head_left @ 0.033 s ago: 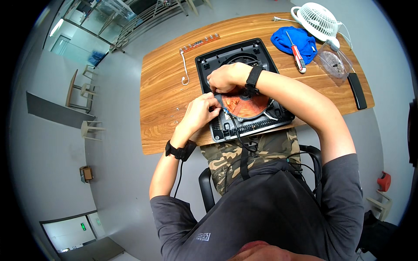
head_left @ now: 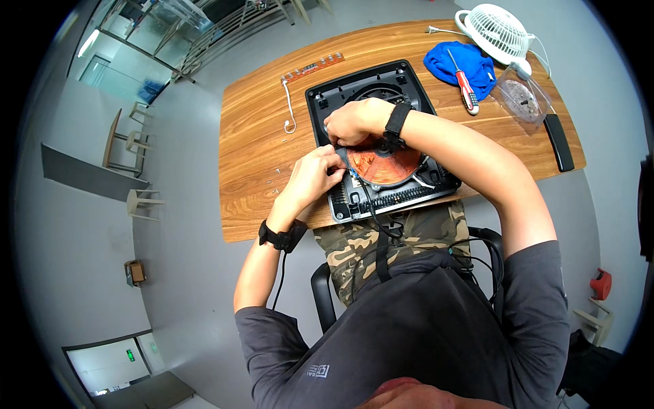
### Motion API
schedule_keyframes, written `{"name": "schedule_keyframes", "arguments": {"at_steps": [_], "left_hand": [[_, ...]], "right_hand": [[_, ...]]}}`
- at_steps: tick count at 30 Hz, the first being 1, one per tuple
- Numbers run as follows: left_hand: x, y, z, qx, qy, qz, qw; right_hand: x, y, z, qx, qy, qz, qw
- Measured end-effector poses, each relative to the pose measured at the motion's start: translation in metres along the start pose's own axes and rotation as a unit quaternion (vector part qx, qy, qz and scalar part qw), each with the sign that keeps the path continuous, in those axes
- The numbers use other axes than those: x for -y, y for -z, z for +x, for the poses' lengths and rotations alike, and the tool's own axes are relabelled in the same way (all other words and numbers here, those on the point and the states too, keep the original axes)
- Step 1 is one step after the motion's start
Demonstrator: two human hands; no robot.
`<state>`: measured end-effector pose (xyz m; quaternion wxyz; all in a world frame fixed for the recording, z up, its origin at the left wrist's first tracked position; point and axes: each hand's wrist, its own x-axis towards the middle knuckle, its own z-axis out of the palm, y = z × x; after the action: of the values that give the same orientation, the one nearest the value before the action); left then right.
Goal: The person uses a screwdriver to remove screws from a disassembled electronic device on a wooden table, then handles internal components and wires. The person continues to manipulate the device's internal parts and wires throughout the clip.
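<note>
An opened induction cooker (head_left: 354, 207) lies at the near edge of the table, its black casing showing the inside. A round copper coil (head_left: 383, 168) sits in its near part; a second black ring shows in the far part, partly covered by my arm. My left hand (head_left: 315, 174) is closed at the casing's left side, thumb and fingertips pressed together beside the coil. Over the coil's far left edge, my right hand (head_left: 355, 123) is curled with its fingertips pointing down into the casing. Whatever the fingertips of either hand grip is hidden. A black cord (head_left: 372, 213) hangs over the casing's near edge.
Left of the cooker lie a small circuit board (head_left: 315, 66) with a white cable (head_left: 289, 109) and several screws. At the right are a blue cloth (head_left: 443, 65), a red-handled screwdriver (head_left: 466, 92), a clear plastic box (head_left: 528, 102), a white fan (head_left: 497, 34) and a black bar (head_left: 558, 142).
</note>
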<state>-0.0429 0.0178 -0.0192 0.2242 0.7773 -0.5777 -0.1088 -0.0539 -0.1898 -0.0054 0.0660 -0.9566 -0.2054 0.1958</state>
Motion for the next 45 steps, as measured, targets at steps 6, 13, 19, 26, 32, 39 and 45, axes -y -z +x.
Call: {"name": "schedule_keyframes", "arguments": {"at_steps": [6,13,19,26,32,39,45], "left_hand": [[0.003,-0.003,-0.004,-0.024,-0.103,0.063,0.992],[0.003,-0.002,-0.004,-0.024,-0.165,0.102,0.981],[0.004,-0.004,-0.005,-0.029,-0.198,0.120,0.972],[0.012,-0.008,-0.007,-0.014,-0.211,0.119,0.970],[0.011,-0.006,-0.008,0.008,-0.204,0.119,0.972],[0.003,-0.002,-0.004,-0.020,-0.161,0.028,0.986],[0.008,-0.011,-0.003,-0.046,-0.134,0.012,0.990]], "right_hand": [[0.002,0.001,0.000,0.003,-0.003,0.000,1.000],[-0.001,-0.001,0.004,0.002,-0.001,-0.001,1.000],[0.001,0.000,0.003,0.011,-0.011,-0.005,1.000],[-0.001,-0.002,0.006,0.016,-0.018,0.002,1.000],[0.001,-0.001,0.005,0.012,-0.022,0.000,1.000],[0.000,-0.002,0.006,0.028,-0.042,0.012,0.999],[0.001,-0.002,0.006,0.019,-0.028,0.000,0.999]]}}
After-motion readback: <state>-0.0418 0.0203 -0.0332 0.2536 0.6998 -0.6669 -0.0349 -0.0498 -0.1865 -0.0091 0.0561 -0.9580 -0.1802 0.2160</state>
